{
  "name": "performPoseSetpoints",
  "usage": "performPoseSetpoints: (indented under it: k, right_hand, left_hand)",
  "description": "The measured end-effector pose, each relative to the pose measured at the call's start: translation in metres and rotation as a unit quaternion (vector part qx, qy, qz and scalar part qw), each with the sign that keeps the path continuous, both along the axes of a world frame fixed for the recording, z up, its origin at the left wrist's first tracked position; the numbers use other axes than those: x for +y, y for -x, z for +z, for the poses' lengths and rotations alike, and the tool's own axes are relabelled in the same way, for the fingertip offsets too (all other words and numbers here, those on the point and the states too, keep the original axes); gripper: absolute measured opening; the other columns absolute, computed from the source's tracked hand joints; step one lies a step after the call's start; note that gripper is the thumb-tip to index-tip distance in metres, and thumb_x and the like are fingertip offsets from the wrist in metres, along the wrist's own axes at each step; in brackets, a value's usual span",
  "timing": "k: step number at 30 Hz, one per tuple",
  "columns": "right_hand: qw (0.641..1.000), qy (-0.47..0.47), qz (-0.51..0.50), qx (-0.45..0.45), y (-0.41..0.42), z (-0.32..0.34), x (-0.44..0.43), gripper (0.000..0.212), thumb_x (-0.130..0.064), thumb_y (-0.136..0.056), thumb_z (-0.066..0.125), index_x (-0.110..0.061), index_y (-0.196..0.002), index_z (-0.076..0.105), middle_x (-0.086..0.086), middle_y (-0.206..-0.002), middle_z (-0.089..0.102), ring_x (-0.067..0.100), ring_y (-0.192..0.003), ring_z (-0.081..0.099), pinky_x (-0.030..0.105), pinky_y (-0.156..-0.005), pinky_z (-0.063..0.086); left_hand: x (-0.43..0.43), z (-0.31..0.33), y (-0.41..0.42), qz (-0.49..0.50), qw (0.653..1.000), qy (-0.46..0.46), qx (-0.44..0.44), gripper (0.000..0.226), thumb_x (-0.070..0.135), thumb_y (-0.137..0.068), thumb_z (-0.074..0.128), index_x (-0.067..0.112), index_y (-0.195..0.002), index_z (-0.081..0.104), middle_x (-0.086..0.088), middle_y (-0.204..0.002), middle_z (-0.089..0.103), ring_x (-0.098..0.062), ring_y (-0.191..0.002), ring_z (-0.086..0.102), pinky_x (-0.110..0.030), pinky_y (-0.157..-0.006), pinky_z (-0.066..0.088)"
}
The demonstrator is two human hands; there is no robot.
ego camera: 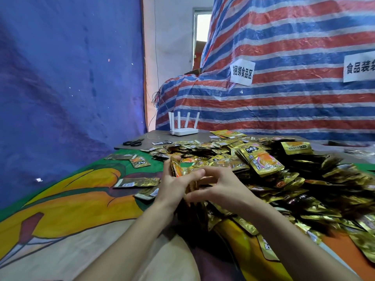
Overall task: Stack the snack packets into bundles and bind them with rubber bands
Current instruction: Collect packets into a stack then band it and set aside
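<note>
Packet stack (pixel 176 168), mostly hidden, sits between left grip (pixel 172 185) and right grip (pixel 220 186), both clasping it; loose heap (pixel 284 179) at right uncountable.

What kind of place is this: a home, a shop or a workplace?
Probably a makeshift packing workshop: a big heap of gold snack packets, striped tarpaulin hung behind it, and a paper sign marking a food-bundling area.
</note>
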State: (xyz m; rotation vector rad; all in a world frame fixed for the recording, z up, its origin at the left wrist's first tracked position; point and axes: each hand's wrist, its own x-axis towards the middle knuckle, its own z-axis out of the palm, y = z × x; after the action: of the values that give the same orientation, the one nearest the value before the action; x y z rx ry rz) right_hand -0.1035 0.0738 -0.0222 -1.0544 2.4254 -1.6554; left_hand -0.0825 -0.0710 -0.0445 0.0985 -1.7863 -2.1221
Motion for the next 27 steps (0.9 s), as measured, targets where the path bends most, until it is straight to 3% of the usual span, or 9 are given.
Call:
performPoseSetpoints:
  k: [2,6,8,12,15,18,20,22,27]
  right_hand:
    - [0.998,-0.053,0.023,-0.020,0.003,0.002,0.006,0.049,-0.014,-0.068,0.093,-0.018,-0.113,0.073,0.002,-0.108,0.076,0.017,-0.105,0.071,0.036,-0.096,0.057]
    - [0.992,-0.109,0.033,-0.058,0.006,0.004,0.012,0.072,-0.012,-0.065,0.094,-0.022,-0.130,0.066,-0.004,-0.125,0.068,0.014,-0.119,0.063,0.037,-0.102,0.054]
    - [0.991,-0.110,0.034,-0.071,0.009,0.006,0.015,0.072,-0.006,-0.064,0.092,-0.025,-0.128,0.067,-0.001,-0.127,0.067,0.017,-0.118,0.064,0.041,-0.101,0.055]
    - [0.992,-0.129,0.002,-0.007,0.008,0.006,0.014,0.051,-0.004,-0.070,0.089,-0.026,-0.112,0.073,0.002,-0.113,0.071,0.016,-0.101,0.071,0.036,-0.092,0.060]
    - [0.987,-0.147,-0.035,0.059,0.001,0.000,0.006,0.041,-0.012,-0.076,0.085,-0.024,-0.113,0.073,-0.004,-0.103,0.069,0.010,-0.090,0.069,0.022,-0.078,0.059]
    - [0.992,-0.118,-0.008,0.046,-0.005,-0.001,0.000,0.054,-0.006,-0.079,0.079,-0.023,-0.127,0.064,-0.007,-0.111,0.067,0.009,-0.097,0.066,0.015,-0.078,0.054]
    - [0.994,-0.104,0.025,0.027,-0.006,0.000,0.000,0.063,-0.006,-0.075,0.084,-0.022,-0.131,0.059,-0.002,-0.118,0.067,0.010,-0.105,0.065,0.014,-0.085,0.053]
    - [0.990,-0.136,0.022,0.033,-0.007,-0.004,-0.002,0.064,-0.017,-0.072,0.091,-0.020,-0.126,0.057,-0.001,-0.122,0.064,0.010,-0.113,0.062,0.023,-0.095,0.053]
    - [0.986,-0.145,0.006,0.081,-0.008,-0.016,-0.009,0.045,-0.042,-0.066,0.092,-0.034,-0.100,0.063,-0.016,-0.098,0.068,-0.006,-0.093,0.062,0.017,-0.082,0.052]
  left_hand:
    - [-0.001,-0.002,0.001,-0.033,0.997,-0.054,-0.040,0.062,0.003,-0.075,0.083,0.031,-0.121,0.053,-0.012,-0.102,0.077,-0.036,-0.091,0.075,-0.051,-0.081,0.061]
    - [-0.006,-0.003,0.002,-0.085,0.988,-0.086,-0.096,0.068,-0.016,-0.075,0.062,0.031,-0.123,0.056,-0.020,-0.105,0.073,-0.037,-0.079,0.073,-0.039,-0.057,0.058]
    - [-0.007,-0.005,0.004,-0.074,0.990,-0.082,-0.087,0.067,-0.016,-0.075,0.054,0.031,-0.124,0.057,-0.020,-0.104,0.072,-0.036,-0.083,0.070,-0.039,-0.060,0.059]
    - [-0.005,0.000,0.000,0.022,0.999,-0.027,0.029,0.067,-0.009,-0.074,0.053,0.043,-0.116,0.056,-0.021,-0.114,0.063,-0.039,-0.100,0.065,-0.059,-0.091,0.055]
    - [-0.005,0.006,-0.007,0.105,0.968,0.086,0.213,0.069,0.005,-0.070,0.051,0.054,-0.118,0.049,-0.006,-0.105,0.058,-0.040,-0.089,0.065,-0.054,-0.077,0.058]
    - [-0.005,0.005,-0.008,0.142,0.922,0.145,0.329,0.072,0.000,-0.074,0.050,0.048,-0.128,0.046,0.014,-0.103,0.057,-0.034,-0.080,0.059,-0.042,-0.071,0.054]
    - [-0.004,0.004,-0.007,0.145,0.912,0.159,0.349,0.062,0.000,-0.080,0.053,0.038,-0.129,0.048,0.018,-0.105,0.056,-0.025,-0.077,0.057,-0.034,-0.069,0.051]
    - [-0.002,0.003,-0.006,0.135,0.921,0.151,0.333,0.045,0.012,-0.087,0.057,0.033,-0.126,0.050,0.007,-0.102,0.058,-0.021,-0.073,0.058,-0.031,-0.066,0.050]
    - [-0.005,0.002,-0.008,0.066,0.955,0.127,0.261,0.036,0.040,-0.087,0.068,0.039,-0.119,0.052,-0.005,-0.091,0.061,-0.022,-0.073,0.063,-0.036,-0.066,0.055]
